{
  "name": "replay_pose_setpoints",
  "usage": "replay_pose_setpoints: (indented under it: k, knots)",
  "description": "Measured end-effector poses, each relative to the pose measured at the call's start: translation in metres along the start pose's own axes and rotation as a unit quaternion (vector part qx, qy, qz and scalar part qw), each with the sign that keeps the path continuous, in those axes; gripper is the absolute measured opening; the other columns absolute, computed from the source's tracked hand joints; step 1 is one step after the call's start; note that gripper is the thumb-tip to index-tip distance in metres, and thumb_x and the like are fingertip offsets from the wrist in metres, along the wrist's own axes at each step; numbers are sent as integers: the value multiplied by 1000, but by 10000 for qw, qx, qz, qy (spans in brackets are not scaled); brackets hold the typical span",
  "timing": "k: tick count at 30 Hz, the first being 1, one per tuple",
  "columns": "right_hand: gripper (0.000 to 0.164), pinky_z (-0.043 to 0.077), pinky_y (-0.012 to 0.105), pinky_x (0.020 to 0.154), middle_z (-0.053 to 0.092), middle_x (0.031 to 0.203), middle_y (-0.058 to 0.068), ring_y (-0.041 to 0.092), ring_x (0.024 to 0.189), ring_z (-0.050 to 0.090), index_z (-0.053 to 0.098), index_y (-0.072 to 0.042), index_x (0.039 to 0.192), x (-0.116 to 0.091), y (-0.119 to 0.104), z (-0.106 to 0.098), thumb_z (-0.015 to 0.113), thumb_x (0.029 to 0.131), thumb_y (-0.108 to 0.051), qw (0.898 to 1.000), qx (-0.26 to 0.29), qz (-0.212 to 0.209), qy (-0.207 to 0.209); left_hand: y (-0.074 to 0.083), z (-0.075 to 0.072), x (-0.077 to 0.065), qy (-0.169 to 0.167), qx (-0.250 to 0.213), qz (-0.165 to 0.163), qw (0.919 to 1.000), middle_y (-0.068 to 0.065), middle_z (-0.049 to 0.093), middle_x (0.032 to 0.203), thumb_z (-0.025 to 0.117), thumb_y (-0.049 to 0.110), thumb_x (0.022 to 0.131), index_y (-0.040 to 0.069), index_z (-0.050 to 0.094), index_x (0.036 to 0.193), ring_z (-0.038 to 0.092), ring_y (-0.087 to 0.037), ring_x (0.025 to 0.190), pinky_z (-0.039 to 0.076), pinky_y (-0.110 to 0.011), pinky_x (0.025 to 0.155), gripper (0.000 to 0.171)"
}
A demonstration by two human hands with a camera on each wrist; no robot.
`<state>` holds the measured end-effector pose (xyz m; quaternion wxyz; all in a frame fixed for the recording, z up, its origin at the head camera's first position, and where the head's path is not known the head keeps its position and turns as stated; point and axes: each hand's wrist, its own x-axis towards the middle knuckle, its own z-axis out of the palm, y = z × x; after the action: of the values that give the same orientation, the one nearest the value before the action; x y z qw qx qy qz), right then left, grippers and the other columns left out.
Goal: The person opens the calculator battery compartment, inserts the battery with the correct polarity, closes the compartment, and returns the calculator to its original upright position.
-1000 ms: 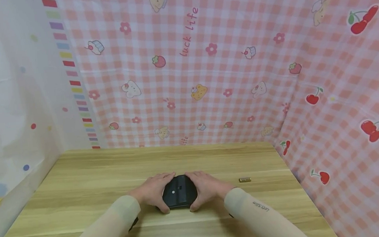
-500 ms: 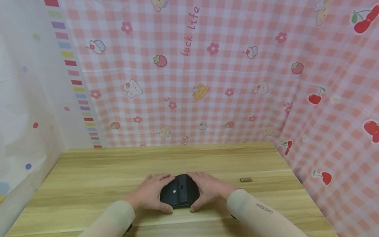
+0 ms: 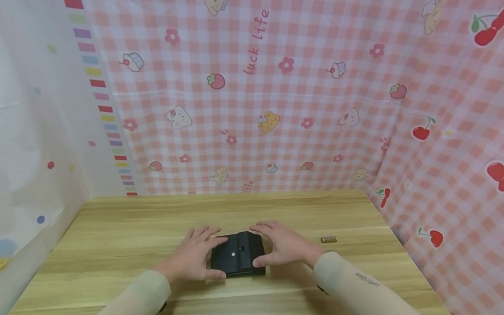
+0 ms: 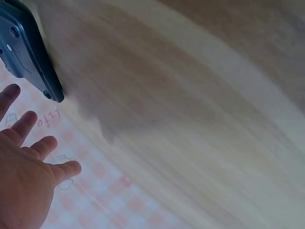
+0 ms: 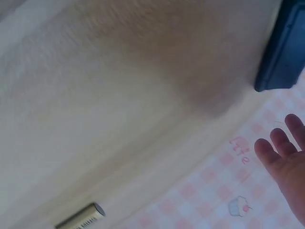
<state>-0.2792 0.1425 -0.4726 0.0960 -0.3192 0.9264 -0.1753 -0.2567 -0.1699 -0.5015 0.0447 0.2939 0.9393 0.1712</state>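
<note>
Black device [image 3: 238, 254]: lay flat on the wood-grained surface [image 3: 247, 211], between the two hands; a raised section ran along its right side, with a pale round dot to the left of it.
Left hand [image 3: 193, 259]: its grip was apart, fingers spread and mostly straight, at the left side of the device; the thumb was by the near left corner, and whether it touched could not be told.
Right hand [image 3: 284, 245]: its grip was apart too, fingers extended at the device's right side; the thumb overlapped the raised section in the head view, contact unclear.
Battery [image 3: 329, 239]: lay on its side, to the right of the right hand, well apart from the device.
Sleeves [image 3: 143, 297]: pale, the right one with dark lettering.
Checked cloth [image 3: 239, 104]: hung behind, pink and white, printed with "luck life".
</note>
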Motion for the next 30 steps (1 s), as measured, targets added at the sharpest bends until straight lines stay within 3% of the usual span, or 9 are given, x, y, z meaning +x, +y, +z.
replay_pose_setpoints:
  k: [10,18,30]
  knots:
    - [81,40,63,124,42,170,14,40,157,39,54,-24,156,-4,-17,-21,80,89,-62,9986,-188,-495,-10,0,3,-3,-156,-51,-22,9999,-14,34,174,81,73,81,23,53,158,25,-50,162,17,-79,126,97]
    - [81,37,60,127,41,170,13,37,160,35,52,-28,155,7,-26,-31,84,87,-58,9934,-797,-694,-450,-2,9,-5,-260,-224,-138,9993,-14,32,175,81,72,80,25,52,159,22,-51,163,16,-80,126,96]
    - [84,41,58,125,45,168,12,38,157,40,51,-35,154,25,-29,-27,84,84,-66,9793,-1642,-772,-893,-4,13,-6,-246,-375,-199,9988,-16,33,175,84,63,82,26,50,160,24,-52,161,19,-82,123,92]
